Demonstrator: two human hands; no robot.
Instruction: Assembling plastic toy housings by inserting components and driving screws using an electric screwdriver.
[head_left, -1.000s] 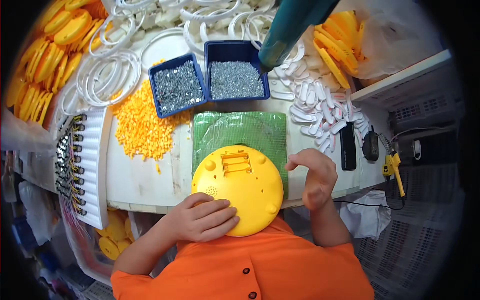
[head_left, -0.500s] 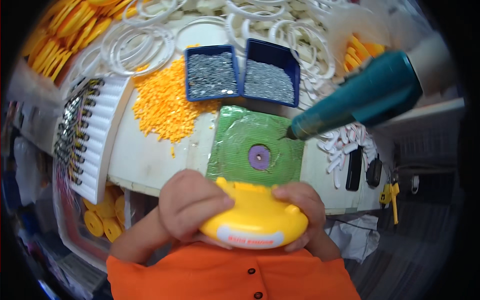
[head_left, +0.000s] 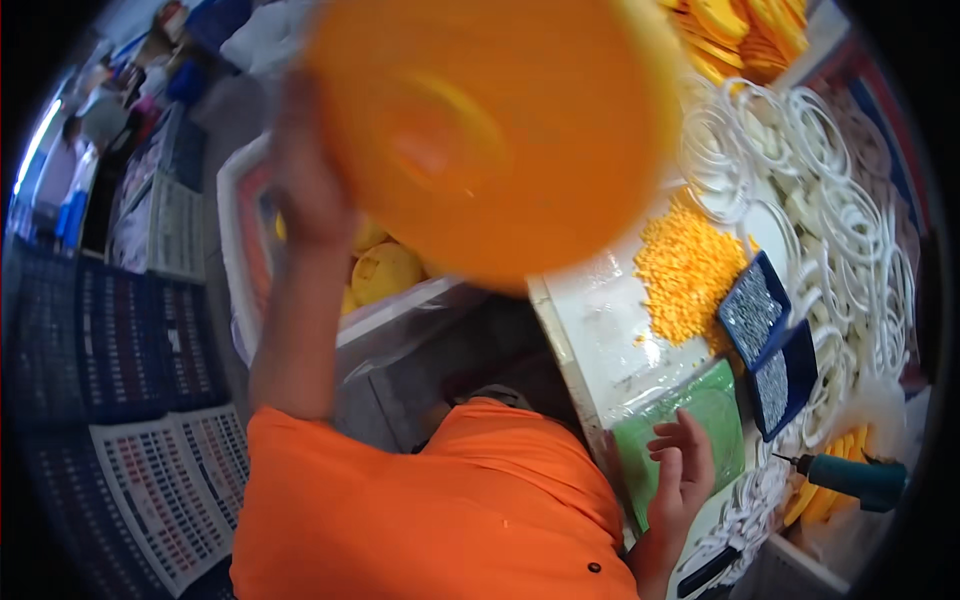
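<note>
My left hand [head_left: 312,190], raised on the left and blurred, holds a large round yellow-orange plastic case [head_left: 560,150] by its left edge. The case is close to the camera and smeared by motion, and it covers much of the upper middle; most of the gripping fingers are hidden. My right hand [head_left: 683,465] is above the green ribbed mat [head_left: 722,420] on the white table, holding nothing, its fingers apart and slightly curled.
Below the case is a white-walled box [head_left: 400,325] holding round yellow parts [head_left: 385,275]. On the table are small orange pieces [head_left: 690,270], two blue trays [head_left: 757,262] of metal bits and white rings [head_left: 715,160]. A teal power screwdriver [head_left: 855,482] hangs right; blue crates [head_left: 130,340] stand left.
The view has swung left. My left hand has lifted the yellow case up and leftward, close to the camera. My right hand has let go of it and is over the mat.
</note>
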